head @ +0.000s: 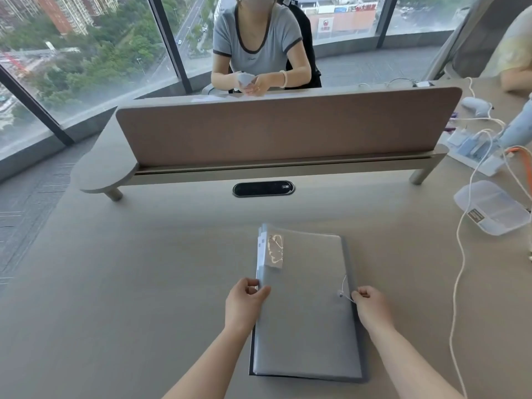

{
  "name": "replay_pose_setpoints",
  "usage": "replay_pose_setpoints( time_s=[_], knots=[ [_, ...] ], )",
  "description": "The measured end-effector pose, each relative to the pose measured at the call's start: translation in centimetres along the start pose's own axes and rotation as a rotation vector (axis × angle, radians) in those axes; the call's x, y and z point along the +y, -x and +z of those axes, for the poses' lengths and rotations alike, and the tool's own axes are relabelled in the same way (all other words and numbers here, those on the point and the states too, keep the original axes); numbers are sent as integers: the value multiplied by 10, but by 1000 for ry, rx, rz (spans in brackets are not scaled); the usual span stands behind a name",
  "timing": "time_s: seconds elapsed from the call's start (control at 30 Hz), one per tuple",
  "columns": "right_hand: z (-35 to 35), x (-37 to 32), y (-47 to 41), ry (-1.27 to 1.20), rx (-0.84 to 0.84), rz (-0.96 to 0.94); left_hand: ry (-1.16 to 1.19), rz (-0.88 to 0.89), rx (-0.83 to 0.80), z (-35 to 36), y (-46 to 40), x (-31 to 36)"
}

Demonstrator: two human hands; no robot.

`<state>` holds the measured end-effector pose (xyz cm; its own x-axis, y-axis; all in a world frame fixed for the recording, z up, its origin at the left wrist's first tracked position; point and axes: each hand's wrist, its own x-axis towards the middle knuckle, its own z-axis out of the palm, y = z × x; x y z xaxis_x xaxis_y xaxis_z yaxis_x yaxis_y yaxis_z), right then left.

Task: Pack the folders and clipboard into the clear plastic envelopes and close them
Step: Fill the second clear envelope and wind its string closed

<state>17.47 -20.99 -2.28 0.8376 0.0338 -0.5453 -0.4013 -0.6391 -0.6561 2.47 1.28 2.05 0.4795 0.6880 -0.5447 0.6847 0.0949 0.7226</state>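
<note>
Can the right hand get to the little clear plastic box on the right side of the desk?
Probably yes. The right hand is pinching the envelope's string now, but only bare desk and a white cable lie between it and the plastic box.

This is an office, likely high up in a tower. A long shared desk carries a fabric divider screen and a cable port, and floor-to-ceiling windows overlook streets and apartment blocks below.
</note>
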Motion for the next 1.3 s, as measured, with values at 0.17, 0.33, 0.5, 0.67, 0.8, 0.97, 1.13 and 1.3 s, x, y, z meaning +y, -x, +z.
replay_pose_setpoints(
  time_s=[0.17,0.33,0.5,0.67,0.8,0.97,1.13,1.3],
  knots=[
    [4,0,1,56,30,-2,-65,9,-14,3,-2,-11],
    [4,-6,5,84,35,37,44,-78,-92,5,1,-20],
    [1,-5,1,35,19,58,33,-49,-39,6,11,-18],
    [4,-13,1,-18,-41,66,25,-53,6,-3,12,-22],
    [15,-22,1,-30,-99,53,61,-84,4,-16,5,-24],
    [24,-25,2,-87,-127,48,74,-86,20,-25,-4,-22],
    [26,-23,1,-125,-135,42,71,-70,34,-23,-5,-24],
    [26,-21,1,-143,-127,46,58,-63,42,-22,-7,-25]
  ],
)
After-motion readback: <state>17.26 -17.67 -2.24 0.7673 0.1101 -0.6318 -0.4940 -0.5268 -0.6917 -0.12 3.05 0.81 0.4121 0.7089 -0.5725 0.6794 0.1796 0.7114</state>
